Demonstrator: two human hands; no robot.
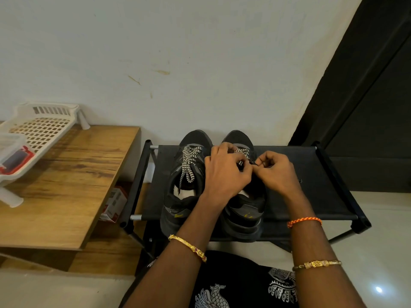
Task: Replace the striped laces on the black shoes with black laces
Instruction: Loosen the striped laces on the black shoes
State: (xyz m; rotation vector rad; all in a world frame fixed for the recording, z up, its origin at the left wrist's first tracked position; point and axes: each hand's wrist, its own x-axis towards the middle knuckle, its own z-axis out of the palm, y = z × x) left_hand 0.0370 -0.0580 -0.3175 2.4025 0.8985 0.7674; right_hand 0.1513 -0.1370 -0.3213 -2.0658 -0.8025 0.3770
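Two black shoes sit side by side on a black rack [295, 174], toes toward the wall. The left shoe [184, 181] keeps its striped lace [189, 163] threaded, loose ends trailing into the opening. Both hands work over the right shoe [244, 210] — the left hand [224, 172] is curled over the tongue area, fingers bent on that shoe's striped lace [243, 153], while the right hand [278, 172] pinches the dark tip of the lace between thumb and forefinger. No black laces can be made out. Beside the rack stands a wooden table [73, 174] carrying a white basket [42, 130].
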